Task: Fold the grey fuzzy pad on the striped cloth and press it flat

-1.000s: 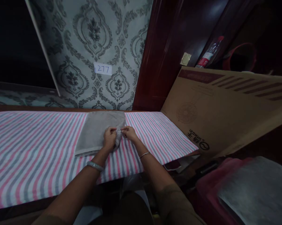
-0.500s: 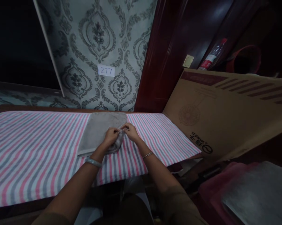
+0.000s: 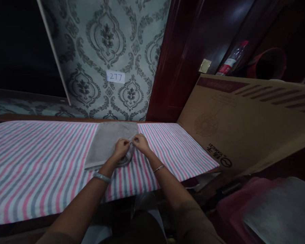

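Note:
A grey cloth (image 3: 101, 145) lies on the striped tablecloth (image 3: 53, 162), flat on its left side and rolled up along its right edge. My left hand (image 3: 122, 147) pinches the top of the roll, its fingers closed on the fabric. Close beside it, my right hand (image 3: 141, 143) is also closed on the roll, thumb and fingers pressed together. The fingertips of both hands nearly meet. Below them the roll's spiral end shows near the table's front. My hands cover part of the roll.
A large cardboard box (image 3: 218, 118) leans at the table's right end, with a bottle (image 3: 232, 61) behind it. A dark screen (image 3: 22, 51) stands at the back left. Patterned wallpaper carries a paper label (image 3: 115, 77). Pink and grey fabric (image 3: 276, 203) lies at the lower right.
Both hands stay at the roll, with only slight shifts of the fingers. My right fingers have curled in a little closer. The whole view has moved very slightly.

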Available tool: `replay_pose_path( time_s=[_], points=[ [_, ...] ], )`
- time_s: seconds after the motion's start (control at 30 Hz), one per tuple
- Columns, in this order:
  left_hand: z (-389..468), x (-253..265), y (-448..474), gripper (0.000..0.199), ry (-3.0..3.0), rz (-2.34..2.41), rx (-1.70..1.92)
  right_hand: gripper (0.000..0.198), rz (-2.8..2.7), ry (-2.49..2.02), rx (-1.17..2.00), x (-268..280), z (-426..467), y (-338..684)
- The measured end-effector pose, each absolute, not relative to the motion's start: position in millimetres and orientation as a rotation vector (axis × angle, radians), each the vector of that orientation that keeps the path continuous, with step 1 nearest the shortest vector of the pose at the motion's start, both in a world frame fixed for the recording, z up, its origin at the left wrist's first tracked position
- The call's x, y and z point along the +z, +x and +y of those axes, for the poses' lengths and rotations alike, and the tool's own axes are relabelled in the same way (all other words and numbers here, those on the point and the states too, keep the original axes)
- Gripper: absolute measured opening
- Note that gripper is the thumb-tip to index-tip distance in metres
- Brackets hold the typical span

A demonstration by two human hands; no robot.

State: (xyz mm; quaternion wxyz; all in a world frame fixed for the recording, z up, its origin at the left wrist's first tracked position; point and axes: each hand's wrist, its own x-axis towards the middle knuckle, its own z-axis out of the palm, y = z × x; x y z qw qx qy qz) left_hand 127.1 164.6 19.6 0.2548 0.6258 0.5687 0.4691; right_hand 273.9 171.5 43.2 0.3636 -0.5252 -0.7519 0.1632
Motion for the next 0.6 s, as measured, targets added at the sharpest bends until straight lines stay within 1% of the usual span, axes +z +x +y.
replay_pose_path(
  time_s=[0.27,0.6],
  points=[
    [163,21,126,0.009,1.692,1.52,1.277,0.012,-2.009,-1.376,0.416,47,165,271],
    [161,20,129,0.007,1.691,1.474,1.265,0.017,-2.102,-1.495,0.258,59,154,270]
  ],
)
